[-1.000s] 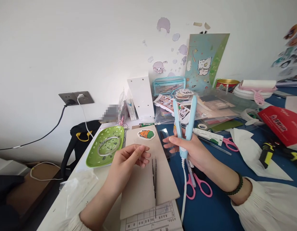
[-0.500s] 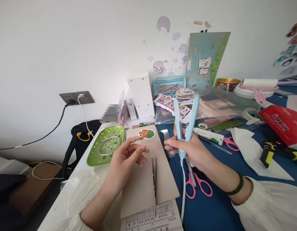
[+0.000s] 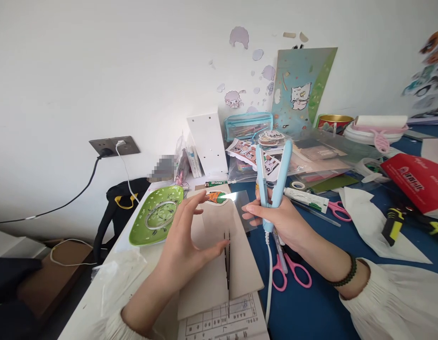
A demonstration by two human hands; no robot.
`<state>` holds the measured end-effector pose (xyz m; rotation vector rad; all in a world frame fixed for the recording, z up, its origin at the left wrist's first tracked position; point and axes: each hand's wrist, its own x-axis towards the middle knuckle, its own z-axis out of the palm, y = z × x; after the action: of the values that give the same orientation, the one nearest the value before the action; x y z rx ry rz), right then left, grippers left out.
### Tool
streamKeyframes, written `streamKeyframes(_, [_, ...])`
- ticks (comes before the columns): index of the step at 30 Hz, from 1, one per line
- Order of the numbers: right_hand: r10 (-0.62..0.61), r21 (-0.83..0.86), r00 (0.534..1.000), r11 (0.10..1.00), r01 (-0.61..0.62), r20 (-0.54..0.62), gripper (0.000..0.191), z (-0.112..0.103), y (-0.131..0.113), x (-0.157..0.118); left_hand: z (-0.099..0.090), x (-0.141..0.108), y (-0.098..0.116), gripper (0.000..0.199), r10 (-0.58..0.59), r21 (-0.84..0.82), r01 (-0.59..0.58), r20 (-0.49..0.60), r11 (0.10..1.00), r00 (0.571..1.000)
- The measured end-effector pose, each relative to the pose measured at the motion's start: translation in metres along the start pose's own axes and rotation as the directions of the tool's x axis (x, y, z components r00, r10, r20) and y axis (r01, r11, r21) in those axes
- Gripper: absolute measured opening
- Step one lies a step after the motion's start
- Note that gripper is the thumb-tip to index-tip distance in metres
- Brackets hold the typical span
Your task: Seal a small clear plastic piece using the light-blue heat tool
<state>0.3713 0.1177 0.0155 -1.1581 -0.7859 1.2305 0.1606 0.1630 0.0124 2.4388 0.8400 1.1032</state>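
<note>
The right hand (image 3: pixel 275 212) grips the iron (image 3: pixel 284 175), arms apart; the left hand (image 3: pixel 185 238) gapes, empty, the carrot (image 3: pixel 214 196) at its one o'clock. Best angle the iron, at its two o'clock, away from bare fingers.

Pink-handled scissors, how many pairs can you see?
2: one pair just below the right hand in the picture, its blades not clearly visible; another pair at the right end of the white tube, only its handles clear. More could be hidden.
</note>
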Motion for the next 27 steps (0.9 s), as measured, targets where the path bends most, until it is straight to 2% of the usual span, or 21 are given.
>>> streamKeyframes(5, [-0.003, -0.018, 1.000, 1.000, 0.002, -0.017, 0.034, -0.0010, 0.0010, 0.0005, 0.0001, 0.0003, 0.0003, 0.084, -0.019, -0.086, 0.018, -0.018, 0.996, 1.000])
streamKeyframes(13, [-0.017, -0.019, 1.000, 1.000, 0.017, -0.002, 0.036, -0.0027, 0.0033, 0.0000, 0.0043, -0.0023, 0.0005, 0.081, -0.144, -0.330, 0.142, 0.019, 0.933, 0.989])
streamKeyframes(27, [-0.013, 0.008, 1.000, 1.000, 0.013, 0.020, 0.038, -0.0012, 0.0027, -0.0012, 0.0054, -0.0040, 0.0029, 0.080, -0.154, -0.429, 0.156, 0.038, 0.890, 0.987])
